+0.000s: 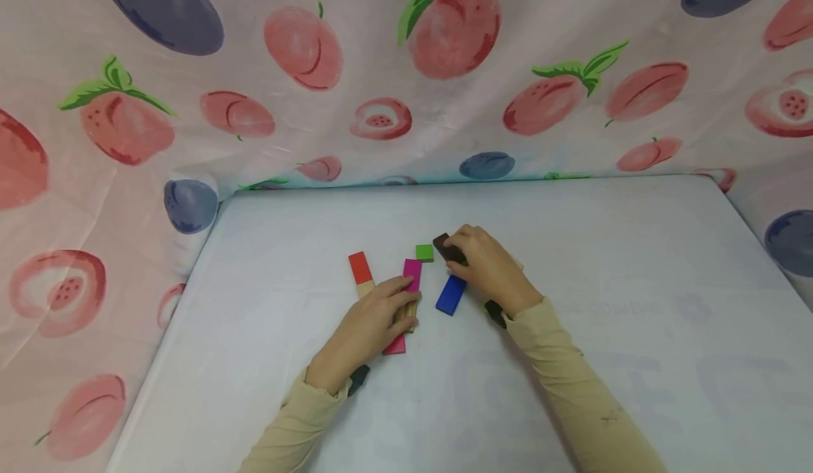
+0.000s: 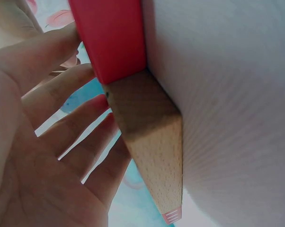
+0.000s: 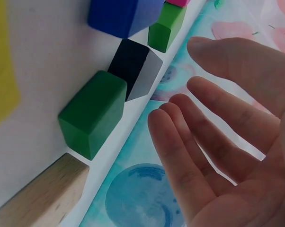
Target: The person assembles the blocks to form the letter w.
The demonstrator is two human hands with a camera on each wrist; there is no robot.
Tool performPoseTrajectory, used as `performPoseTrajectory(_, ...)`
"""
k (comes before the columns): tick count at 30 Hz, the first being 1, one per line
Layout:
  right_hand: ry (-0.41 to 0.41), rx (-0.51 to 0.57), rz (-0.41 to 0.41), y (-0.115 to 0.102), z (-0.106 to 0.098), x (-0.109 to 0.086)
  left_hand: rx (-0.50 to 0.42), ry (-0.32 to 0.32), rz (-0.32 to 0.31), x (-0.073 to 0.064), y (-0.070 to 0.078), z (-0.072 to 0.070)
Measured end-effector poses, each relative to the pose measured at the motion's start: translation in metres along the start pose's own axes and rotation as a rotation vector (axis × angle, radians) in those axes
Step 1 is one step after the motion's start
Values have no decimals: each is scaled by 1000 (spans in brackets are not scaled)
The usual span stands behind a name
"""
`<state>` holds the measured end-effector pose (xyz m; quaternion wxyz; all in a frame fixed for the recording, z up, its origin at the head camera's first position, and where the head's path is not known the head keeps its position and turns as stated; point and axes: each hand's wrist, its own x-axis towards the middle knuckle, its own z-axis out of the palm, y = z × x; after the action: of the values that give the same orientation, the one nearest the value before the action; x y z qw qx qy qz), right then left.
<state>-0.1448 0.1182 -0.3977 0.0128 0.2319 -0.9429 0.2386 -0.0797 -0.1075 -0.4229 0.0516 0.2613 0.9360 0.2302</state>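
In the head view my left hand (image 1: 368,318) lies over a cluster of blocks, fingertips at a magenta block (image 1: 413,268) and a wooden block (image 1: 411,315); a pink-red block (image 1: 395,345) shows below. The left wrist view shows its fairly straight, spread fingers against a red block (image 2: 111,38) and a wooden block (image 2: 154,146). My right hand (image 1: 492,265) hovers over a dark block (image 1: 444,243), partly covering it. Seen from the right wrist, its loosely bent fingers (image 3: 204,127) hold nothing, beside a black block (image 3: 128,61) and a dark green block (image 3: 93,116).
Between the hands lies a blue block (image 1: 451,295). A small light green block (image 1: 424,253) is at the back, and a red block (image 1: 359,268) meets a wooden one (image 1: 365,288) on the left. Patterned fabric (image 1: 381,70) rises behind the white table (image 1: 267,268).
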Motion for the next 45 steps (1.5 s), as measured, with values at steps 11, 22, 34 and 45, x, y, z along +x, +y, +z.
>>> performPoseTrajectory(11, 7, -33, 17, 2, 4, -3, 1, 4, 5, 0, 0, -1)
performPoseTrajectory(22, -22, -21, 53, 5, 9, 3, -5, 11, 8, -1, -1, 0)
performPoseTrajectory(34, -85, -12, 101, 4, 8, 12, -10, 9, 11, -1, -1, 0)
performPoseTrajectory(45, -127, -24, 123, 3, 8, 17, -10, 4, 9, 0, -1, 1)
